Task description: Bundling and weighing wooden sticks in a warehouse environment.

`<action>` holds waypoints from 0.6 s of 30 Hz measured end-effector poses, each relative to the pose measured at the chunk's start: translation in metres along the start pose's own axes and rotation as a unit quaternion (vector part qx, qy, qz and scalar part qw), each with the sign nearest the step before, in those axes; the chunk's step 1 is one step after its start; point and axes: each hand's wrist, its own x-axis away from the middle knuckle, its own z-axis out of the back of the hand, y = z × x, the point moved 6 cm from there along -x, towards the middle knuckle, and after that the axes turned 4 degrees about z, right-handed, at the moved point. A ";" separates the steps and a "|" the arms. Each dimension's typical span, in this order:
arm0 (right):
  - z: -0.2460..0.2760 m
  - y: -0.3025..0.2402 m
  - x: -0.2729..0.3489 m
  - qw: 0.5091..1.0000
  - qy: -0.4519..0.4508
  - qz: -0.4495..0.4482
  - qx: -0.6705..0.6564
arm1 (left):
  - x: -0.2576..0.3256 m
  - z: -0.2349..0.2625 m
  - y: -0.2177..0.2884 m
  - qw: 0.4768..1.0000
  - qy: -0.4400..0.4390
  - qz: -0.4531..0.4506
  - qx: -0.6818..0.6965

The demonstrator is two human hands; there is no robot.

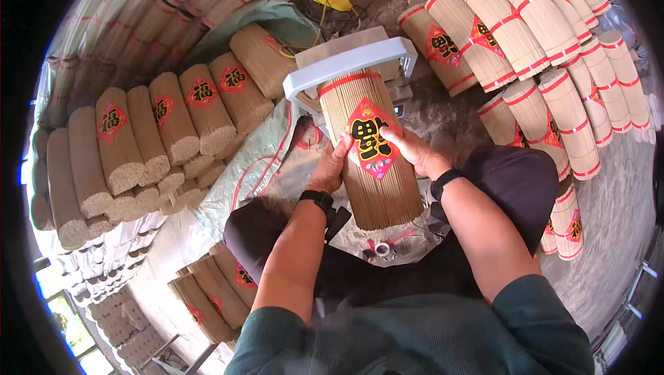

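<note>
Between my hands is a thick bundle of tan incense sticks (382,205), tilted with its far end inside a pale grey arched frame (353,63). A red band (349,81) circles it near that far end. On its upper face lies a red diamond label (377,167) with a black and yellow character, upside down from my side. My left hand (330,166) grips the left side, its thumb by the label's edge. My right hand (420,155) holds the right side, with its thumb on the label. The fingers underneath are hidden.
Labelled bundles (162,126) are stacked on the left, and red-banded bundles (498,29) at the right. More bundles (214,292) lie at lower left. Between my knees is a small tape roll (382,249). A yellow object (332,1) with a cord lies beyond the frame.
</note>
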 end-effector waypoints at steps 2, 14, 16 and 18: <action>-0.001 0.000 0.006 0.999 -0.017 -0.021 0.018 | -0.004 -0.001 0.002 1.000 -0.007 -0.004 0.016; 0.003 0.014 0.020 0.999 0.020 -0.042 0.028 | 0.019 -0.003 -0.021 0.996 0.034 0.070 0.051; 0.005 0.009 0.027 0.999 0.020 -0.038 0.021 | 0.025 -0.011 -0.029 0.995 0.025 0.080 0.056; 0.015 0.015 0.023 0.999 0.024 -0.019 0.038 | 0.032 -0.022 -0.032 0.996 0.012 0.065 0.056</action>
